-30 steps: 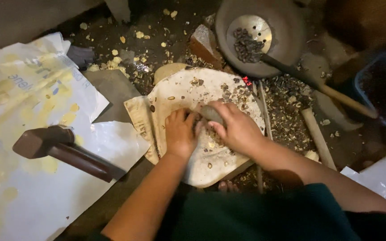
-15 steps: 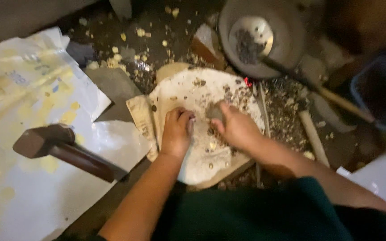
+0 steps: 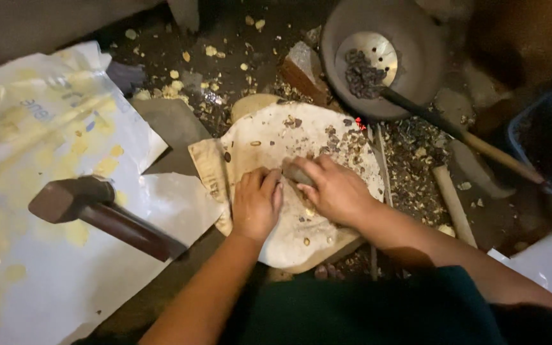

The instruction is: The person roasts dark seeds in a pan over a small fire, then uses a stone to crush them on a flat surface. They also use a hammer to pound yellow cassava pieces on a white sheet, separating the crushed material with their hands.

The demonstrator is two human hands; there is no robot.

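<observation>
Right hand curls its fingers around a small grey stone at the centre of the cloth; left hand, fingers bent and empty, lies just beside it.

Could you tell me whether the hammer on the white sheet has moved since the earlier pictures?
No. The hammer lies in the same spot on the white sheet, head toward the left, handle pointing at the cloth.

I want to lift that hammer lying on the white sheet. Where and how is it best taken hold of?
Probably grip the hammer by its dark handle, near the free end at lower right, coming from above. The handle lies flat and bare on the white sheet, pointing toward the person, while the blocky head sits farther away.
</observation>
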